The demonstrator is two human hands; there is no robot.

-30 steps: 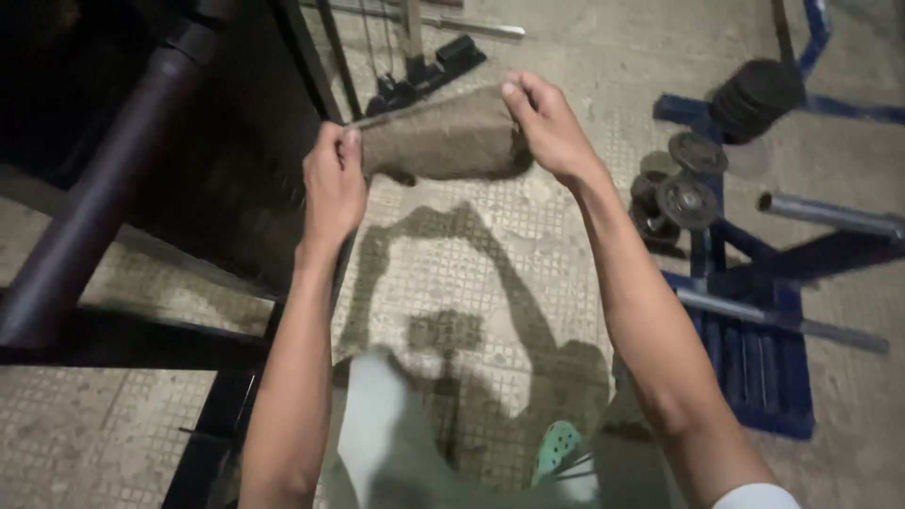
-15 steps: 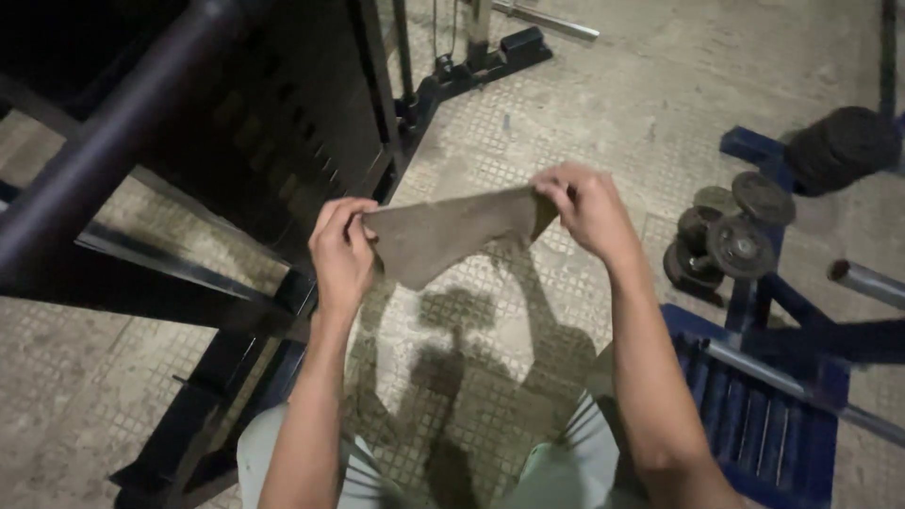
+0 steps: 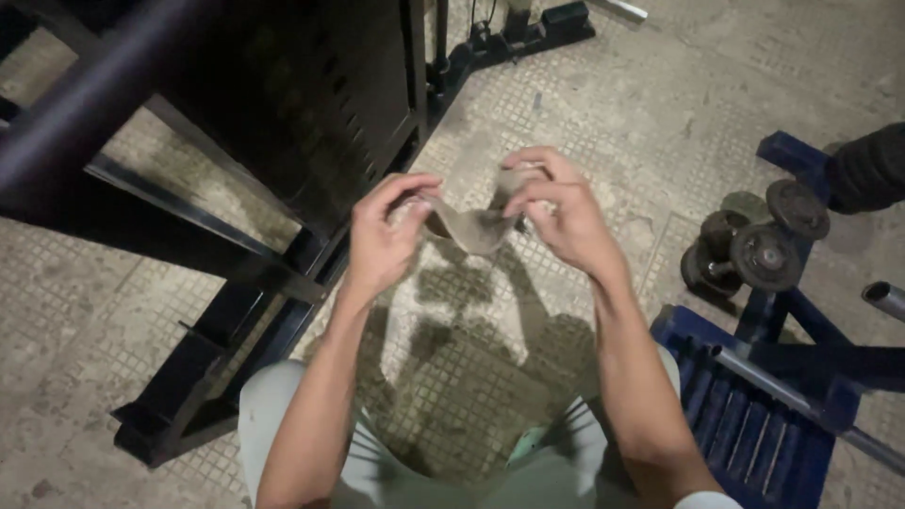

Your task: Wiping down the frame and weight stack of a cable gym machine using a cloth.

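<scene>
So the cloth (image 3: 468, 224) is a small grey-brown rag, held up in the air between both hands, sagging in a little U between them since it's only pinched at its two ends. The left hand (image 3: 386, 236) is just left of the cloth with fingers curled tight around that end, thumb on top, so it's clamped on it for real. The right hand (image 3: 556, 212) is just right of the cloth, fingers bunched together and folded over the other end, same kind of pinch grip. Both hands sit close together, which is why the cloth droops instead of pulling flat. Below the cloth is the tiled floor (image 3: 603, 104), dusty and patterned, with the shadow of hands and arms thrown across it. Left of the cloth stands a big black machine frame (image 3: 283, 123) with a thick bar slanting over it. Right of the cloth, well apart, a few dumbbells (image 3: 754, 250) sit at the foot of a blue rack (image 3: 754, 424). Further right of the cloth a steel bar end (image 3: 884, 299) pokes in from the edge. Light trousers show at the bottom.
</scene>
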